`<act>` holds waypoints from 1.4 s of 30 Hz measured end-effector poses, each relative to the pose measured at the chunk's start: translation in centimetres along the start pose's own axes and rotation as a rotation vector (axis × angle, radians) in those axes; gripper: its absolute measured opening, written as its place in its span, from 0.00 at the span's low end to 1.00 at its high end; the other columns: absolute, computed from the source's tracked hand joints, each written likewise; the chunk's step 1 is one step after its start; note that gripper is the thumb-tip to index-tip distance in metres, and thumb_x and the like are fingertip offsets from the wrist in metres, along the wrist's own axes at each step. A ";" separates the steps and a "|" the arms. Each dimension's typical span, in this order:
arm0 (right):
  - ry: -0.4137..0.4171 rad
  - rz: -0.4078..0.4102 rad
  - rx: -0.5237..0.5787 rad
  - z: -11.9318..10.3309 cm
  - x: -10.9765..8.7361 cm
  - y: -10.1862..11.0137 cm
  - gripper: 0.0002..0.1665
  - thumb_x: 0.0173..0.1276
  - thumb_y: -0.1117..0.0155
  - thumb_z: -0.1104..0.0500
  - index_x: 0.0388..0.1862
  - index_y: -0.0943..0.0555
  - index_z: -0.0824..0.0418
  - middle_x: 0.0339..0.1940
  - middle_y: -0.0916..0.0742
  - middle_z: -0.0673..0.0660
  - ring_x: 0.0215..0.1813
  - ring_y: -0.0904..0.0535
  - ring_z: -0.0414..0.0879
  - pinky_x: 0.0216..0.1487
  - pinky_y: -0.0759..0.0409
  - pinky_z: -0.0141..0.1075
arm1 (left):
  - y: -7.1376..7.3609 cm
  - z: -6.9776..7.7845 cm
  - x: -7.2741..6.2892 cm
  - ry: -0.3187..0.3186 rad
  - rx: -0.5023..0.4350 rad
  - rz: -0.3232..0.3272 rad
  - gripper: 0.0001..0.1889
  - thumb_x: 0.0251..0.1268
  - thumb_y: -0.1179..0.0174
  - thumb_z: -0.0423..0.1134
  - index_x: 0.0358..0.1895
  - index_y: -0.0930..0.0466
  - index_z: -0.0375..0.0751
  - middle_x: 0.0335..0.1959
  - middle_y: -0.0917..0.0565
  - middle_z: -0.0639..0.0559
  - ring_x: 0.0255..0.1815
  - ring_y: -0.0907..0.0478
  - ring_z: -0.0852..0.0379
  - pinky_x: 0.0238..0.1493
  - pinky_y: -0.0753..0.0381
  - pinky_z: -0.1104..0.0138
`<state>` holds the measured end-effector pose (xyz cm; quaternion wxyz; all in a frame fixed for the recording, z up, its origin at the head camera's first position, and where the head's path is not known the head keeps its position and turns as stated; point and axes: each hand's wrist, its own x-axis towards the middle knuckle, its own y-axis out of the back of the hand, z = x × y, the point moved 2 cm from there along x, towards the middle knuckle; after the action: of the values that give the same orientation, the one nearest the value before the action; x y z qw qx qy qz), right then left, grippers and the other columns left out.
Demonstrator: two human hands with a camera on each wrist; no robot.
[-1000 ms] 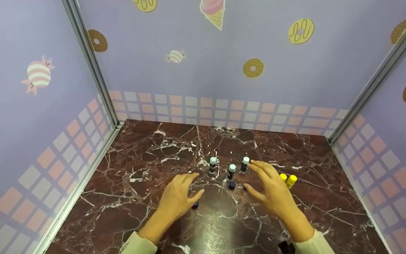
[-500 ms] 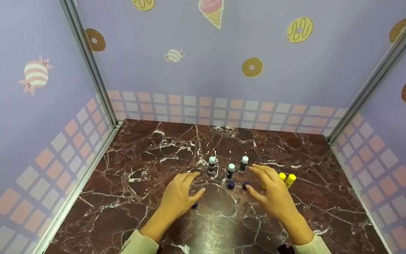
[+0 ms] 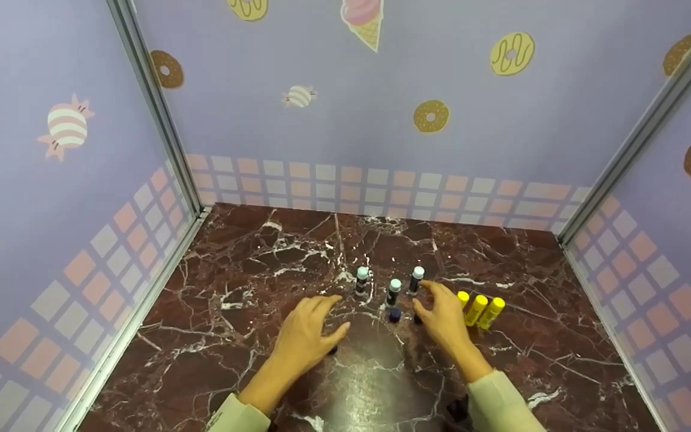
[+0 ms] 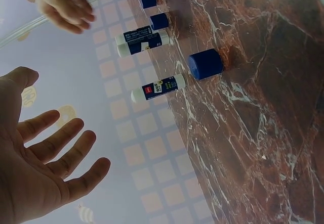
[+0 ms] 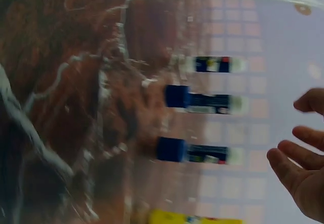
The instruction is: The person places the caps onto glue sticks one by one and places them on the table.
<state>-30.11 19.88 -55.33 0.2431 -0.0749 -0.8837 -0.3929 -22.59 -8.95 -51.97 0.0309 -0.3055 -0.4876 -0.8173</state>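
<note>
Three glue sticks with dark blue labels and pale tops stand upright and uncapped on the marble surface: a left one (image 3: 361, 281), a middle one (image 3: 393, 293) and a right one (image 3: 417, 281). Nearer to me lie separate blue caps, one (image 3: 394, 315) before the middle stick and a larger-looking one (image 4: 206, 63) in the left wrist view. My left hand (image 3: 303, 331) hovers with spread fingers, holding nothing, and partly hides that near cap. My right hand (image 3: 445, 318) is beside the right stick, fingers loosely bent and apart from it in the right wrist view (image 5: 306, 155).
Several yellow tubes stand to the right of my right hand, among them one outermost yellow tube (image 3: 492, 313). White crumbs dot the marble tabletop (image 3: 231, 348). Patterned panels (image 3: 345, 120) enclose the back and both sides. A dark object (image 3: 458, 410) is by the right sleeve.
My right hand has shifted left, and more of the yellow tubes now shows beside it. My left hand stays nearly still. The glue sticks stand as before.
</note>
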 end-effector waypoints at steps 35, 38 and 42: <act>-0.503 0.016 0.120 6.2 4.2 -7.1 0.22 0.69 0.32 0.59 0.59 0.22 0.67 0.55 0.14 0.67 0.60 0.20 0.62 0.63 0.24 0.53 | 0.7 -1.5 -2.0 0.077 0.015 -0.054 0.28 0.62 0.31 0.55 0.62 0.20 0.47 0.54 0.15 0.50 0.51 0.19 0.50 0.54 0.16 0.57; -0.487 0.030 0.104 6.3 4.1 -7.0 0.21 0.68 0.31 0.59 0.57 0.21 0.67 0.53 0.13 0.67 0.58 0.19 0.62 0.62 0.23 0.53 | 0.7 -1.5 -2.1 0.080 0.013 -0.058 0.28 0.62 0.31 0.54 0.62 0.20 0.47 0.54 0.15 0.51 0.51 0.19 0.51 0.54 0.15 0.58; -0.474 0.050 0.102 6.3 4.0 -6.9 0.19 0.68 0.31 0.61 0.55 0.21 0.66 0.52 0.12 0.66 0.56 0.18 0.61 0.61 0.22 0.52 | 0.5 -1.6 -2.1 0.084 0.018 -0.065 0.27 0.63 0.32 0.55 0.63 0.20 0.48 0.54 0.15 0.52 0.50 0.19 0.51 0.51 0.15 0.58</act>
<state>-38.12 19.56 -61.54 0.0420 -0.1743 -0.9326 -0.3132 -21.43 -11.06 -53.25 0.0274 -0.2547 -0.5030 -0.8255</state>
